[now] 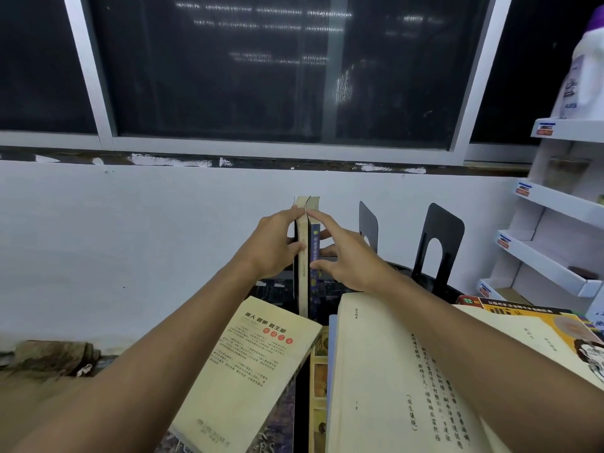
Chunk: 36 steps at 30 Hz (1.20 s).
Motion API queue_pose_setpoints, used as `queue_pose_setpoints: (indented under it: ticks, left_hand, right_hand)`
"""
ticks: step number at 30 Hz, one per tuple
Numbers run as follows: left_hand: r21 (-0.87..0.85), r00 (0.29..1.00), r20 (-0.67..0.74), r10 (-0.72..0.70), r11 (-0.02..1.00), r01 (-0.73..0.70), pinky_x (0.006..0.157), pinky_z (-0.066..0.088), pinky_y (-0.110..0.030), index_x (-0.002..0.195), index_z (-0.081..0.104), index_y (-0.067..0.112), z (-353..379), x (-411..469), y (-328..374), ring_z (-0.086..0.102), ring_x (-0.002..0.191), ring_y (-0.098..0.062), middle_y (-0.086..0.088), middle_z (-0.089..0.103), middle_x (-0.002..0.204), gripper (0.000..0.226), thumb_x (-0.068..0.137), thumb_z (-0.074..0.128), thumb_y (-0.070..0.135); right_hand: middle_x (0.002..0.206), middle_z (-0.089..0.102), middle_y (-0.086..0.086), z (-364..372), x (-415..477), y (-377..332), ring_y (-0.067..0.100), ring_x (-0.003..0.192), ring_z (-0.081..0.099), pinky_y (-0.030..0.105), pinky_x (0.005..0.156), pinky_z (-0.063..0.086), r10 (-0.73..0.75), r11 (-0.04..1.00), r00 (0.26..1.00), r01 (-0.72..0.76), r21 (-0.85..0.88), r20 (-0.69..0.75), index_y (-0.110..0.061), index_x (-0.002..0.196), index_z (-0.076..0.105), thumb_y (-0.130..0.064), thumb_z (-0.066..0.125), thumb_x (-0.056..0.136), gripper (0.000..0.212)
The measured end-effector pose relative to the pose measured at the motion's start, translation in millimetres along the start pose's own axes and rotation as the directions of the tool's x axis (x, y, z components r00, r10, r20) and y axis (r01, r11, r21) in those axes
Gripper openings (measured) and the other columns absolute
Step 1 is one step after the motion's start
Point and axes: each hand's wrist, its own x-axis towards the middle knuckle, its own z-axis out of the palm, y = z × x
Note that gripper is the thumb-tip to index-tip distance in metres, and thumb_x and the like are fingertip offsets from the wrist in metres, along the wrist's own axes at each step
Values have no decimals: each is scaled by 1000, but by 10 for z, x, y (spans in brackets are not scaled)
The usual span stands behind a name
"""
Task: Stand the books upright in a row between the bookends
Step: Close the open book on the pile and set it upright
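Dead centre on dark patterned surface (pixel 271 289), close to white wall: 2 books standing upright, covers touching. Cream-spined upright book (pixel 303 266) on left, blue-spined upright book (pixel 314 243) on right. L hand (pixel 274 243) gripping cream one, thumb across spine, fingers curled round left cover near top. R hand (pixel 349 259) not clenched: fingers straight, index laid along top edge of blue one, thumb tip on spine, remaining fingers flat vs right cover. Pressing, not wrapping. 2 bare forearms reaching in from bottom.

Over to right, 2 bookends, both upright, both on right side of pair and apart from it. Nearer black metal bookend (pixel 368 220) just behind R hand; farther black metal bookend (pixel 439 243) w/ arched cut-out. So upright pair beside bookends, not between them.

Up front, lying flat, 4 more books countable: cream paperback w/ red dots (pixel 248 371) under L forearm, open cream-paged book (pixel 385 371) under R forearm, illustrated yellow-brown cover (pixel 319 380) peeking between those 2, orange-yellow cover (pixel 536 325) at right edge.

Far right: white tiered shelf unit (pixel 555 204), 4 tiers, 1 label each. On top tier, 1 white plastic jug w/ purple cap (pixel 585 70).
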Motion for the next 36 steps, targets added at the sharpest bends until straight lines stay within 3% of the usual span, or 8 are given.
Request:
queue_pose_setpoints:
  ticks: [8,14,16,20,25,29,33,36]
  left_hand:
    - [-17,1000,-12,22,1000,-22,85,50,-25,150,42,29,9,0,-31,70,100,-18,0,50,151,64,95,66,8]
    - [-18,998,-30,46,999,-47,58,45,-2,146,45,30,33,-12,-21,69,95,-14,1,61,135,59,96,65,7]
    - [-10,998,-32,57,998,-57,65,48,-4,146,45,29,40,-34,-2,66,98,-14,1,61,134,58,96,64,5]
    - [26,997,-31,72,997,-71,92,51,-24,146,43,26,37,-94,37,57,107,-13,1,61,133,59,95,65,6]
    - [64,998,-30,56,996,-54,94,42,-24,149,41,19,41,-232,133,53,125,-18,-2,51,143,61,94,69,19]
    - [88,995,-68,79,993,-73,113,39,-34,153,37,23,72,-442,182,38,141,-16,1,37,154,68,93,69,30]
    - [58,995,-58,78,996,-74,116,38,-35,148,43,31,142,-719,293,38,141,-11,7,38,152,57,96,65,35]
    - [73,996,51,73,994,-77,111,42,-32,143,49,35,220,-867,381,44,134,-7,13,45,146,51,95,60,47]
  right_hand:
    - [122,55,-2,44,69,36,14,100,69,34,89,59,-8,1000,1000,8,16,-7,-53,150,24,-7,75,88,93]
    - [130,55,-1,-4,48,37,11,108,65,10,78,53,-1,1000,999,2,-22,54,-48,154,17,-6,70,92,92]
    - [131,55,0,-40,26,14,12,110,65,11,80,53,0,999,997,3,-37,75,-49,154,15,-7,68,94,91]
    - [139,52,0,-123,-46,-51,16,119,61,29,96,54,-2,995,994,13,-102,112,-54,154,12,-9,66,96,91]
    - [144,48,-4,-330,-249,-138,11,123,55,29,100,51,6,989,992,13,-146,127,-46,156,17,-22,67,96,81]
    - [138,53,-8,-587,-538,-157,5,123,51,28,103,47,19,968,993,11,-250,120,-39,152,32,-36,66,96,66]
    - [138,52,-16,-842,-918,-118,0,126,46,22,102,39,51,932,994,-15,-361,92,-38,145,41,-46,61,96,54]
    - [137,50,-19,-1008,-1244,-75,-4,124,43,20,102,36,69,906,996,-36,-422,63,-35,144,45,-51,58,96,52]
